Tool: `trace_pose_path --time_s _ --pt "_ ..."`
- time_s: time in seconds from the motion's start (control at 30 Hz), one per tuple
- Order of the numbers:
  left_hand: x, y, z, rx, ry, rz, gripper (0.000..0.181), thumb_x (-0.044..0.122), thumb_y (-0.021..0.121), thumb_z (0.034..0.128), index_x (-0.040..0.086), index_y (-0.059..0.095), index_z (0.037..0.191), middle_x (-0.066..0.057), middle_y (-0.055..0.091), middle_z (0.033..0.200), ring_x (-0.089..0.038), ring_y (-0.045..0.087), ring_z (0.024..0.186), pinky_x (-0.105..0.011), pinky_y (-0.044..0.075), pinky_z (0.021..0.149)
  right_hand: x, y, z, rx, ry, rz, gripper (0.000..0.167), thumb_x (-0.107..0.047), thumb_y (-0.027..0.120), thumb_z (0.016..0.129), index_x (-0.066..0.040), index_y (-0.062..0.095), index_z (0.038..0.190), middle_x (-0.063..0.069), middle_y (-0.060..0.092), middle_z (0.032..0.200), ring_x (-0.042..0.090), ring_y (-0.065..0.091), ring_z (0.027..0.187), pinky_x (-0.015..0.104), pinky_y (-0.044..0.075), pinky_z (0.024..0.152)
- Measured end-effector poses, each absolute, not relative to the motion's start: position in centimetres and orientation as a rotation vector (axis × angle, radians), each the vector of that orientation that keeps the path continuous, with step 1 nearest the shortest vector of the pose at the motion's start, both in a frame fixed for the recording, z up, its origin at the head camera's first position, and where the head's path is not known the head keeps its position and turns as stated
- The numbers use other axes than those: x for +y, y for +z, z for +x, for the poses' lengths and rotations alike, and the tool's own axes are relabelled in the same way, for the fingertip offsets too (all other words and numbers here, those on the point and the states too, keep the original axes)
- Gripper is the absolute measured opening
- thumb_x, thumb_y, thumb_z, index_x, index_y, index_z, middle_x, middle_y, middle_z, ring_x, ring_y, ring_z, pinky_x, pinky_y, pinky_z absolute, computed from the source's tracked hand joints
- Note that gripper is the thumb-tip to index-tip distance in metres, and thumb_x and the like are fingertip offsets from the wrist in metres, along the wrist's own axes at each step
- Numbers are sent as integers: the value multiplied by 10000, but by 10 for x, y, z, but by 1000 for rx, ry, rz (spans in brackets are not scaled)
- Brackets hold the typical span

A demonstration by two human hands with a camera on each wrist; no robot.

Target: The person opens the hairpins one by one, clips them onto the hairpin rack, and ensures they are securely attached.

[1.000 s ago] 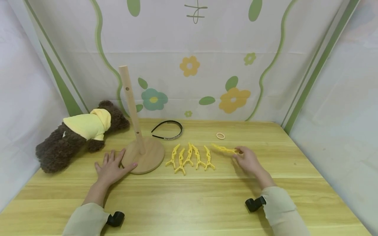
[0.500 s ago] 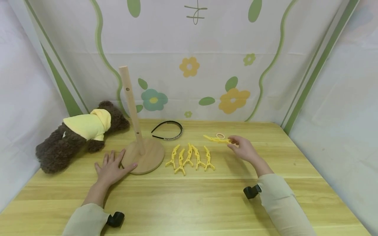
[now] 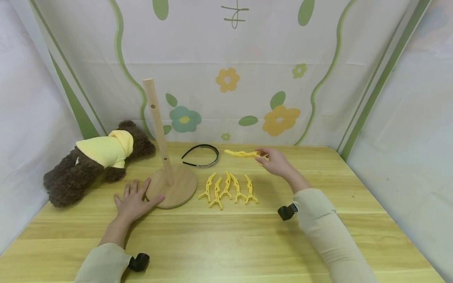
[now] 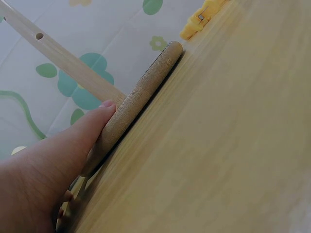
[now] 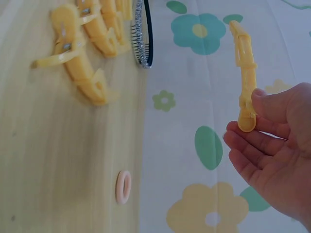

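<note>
My right hand (image 3: 277,162) pinches one end of a yellow clip (image 3: 240,153), which points left above the table's back part; the right wrist view shows the same clip (image 5: 246,73) between thumb and fingers. Spread over the near-left edge of a round wooden base (image 3: 180,190), my left hand (image 3: 132,202) has its thumb on the rim. An upright wooden post (image 3: 159,129) with holes rises from that base (image 4: 141,97). Several more yellow clips (image 3: 226,190) lie in a row right of the base.
Behind the clips lies a black headband (image 3: 212,163) with a glittery part. A small pale ring (image 5: 123,187) rests on the table beyond the clips. At the left, a brown plush bear (image 3: 70,173) in a yellow hoodie lies on its side. A printed cloth (image 3: 247,47) hangs behind.
My right hand has moved left and toward the back with the clip, passing over the small ring, and the clip now points toward the headband. My left hand has stayed on the base.
</note>
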State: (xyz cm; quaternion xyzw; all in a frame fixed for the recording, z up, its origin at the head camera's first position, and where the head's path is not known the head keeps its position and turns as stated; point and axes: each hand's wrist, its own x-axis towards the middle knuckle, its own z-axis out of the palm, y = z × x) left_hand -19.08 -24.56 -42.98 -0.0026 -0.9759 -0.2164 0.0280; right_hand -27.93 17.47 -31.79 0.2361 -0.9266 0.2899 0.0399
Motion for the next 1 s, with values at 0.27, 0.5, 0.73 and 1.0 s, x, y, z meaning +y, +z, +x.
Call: trace_pose_path --time_s 0.27,0.5,0.73,1.0 --pt "-243 -425 -189 -3020 -683 -6 919 677 424 735 117 126 1400 -325 34 1355 -489 -74 1203 -681 -139 778 146 -312 -287 -2821 805 833 338 -151 525 872 23 512 1162 149 537 1098 248 511 952 362 419 787" --pt "-244 -425 -189 -3023 -698 -9 913 670 425 741 118 119 1401 -327 27 1354 -493 -80 1200 -680 -146 773 120 -320 -289 -2841 811 907 318 -133 514 876 47 513 1138 147 536 1051 251 501 938 358 413 790" --pt "-245 -428 -189 -3025 -683 -10 917 680 415 737 118 123 1400 -327 32 1354 -493 -74 1201 -677 -148 776 92 -334 -287 -2838 814 990 274 -130 529 866 32 541 1087 110 559 988 213 513 890 321 416 778" --pt "-245 -426 -189 -3022 -694 -3 917 674 423 738 119 118 1401 -323 28 1356 -486 -79 1204 -675 -150 778 62 -348 -281 -2809 773 1097 207 -133 558 851 18 574 991 94 562 917 188 521 805 288 431 698"
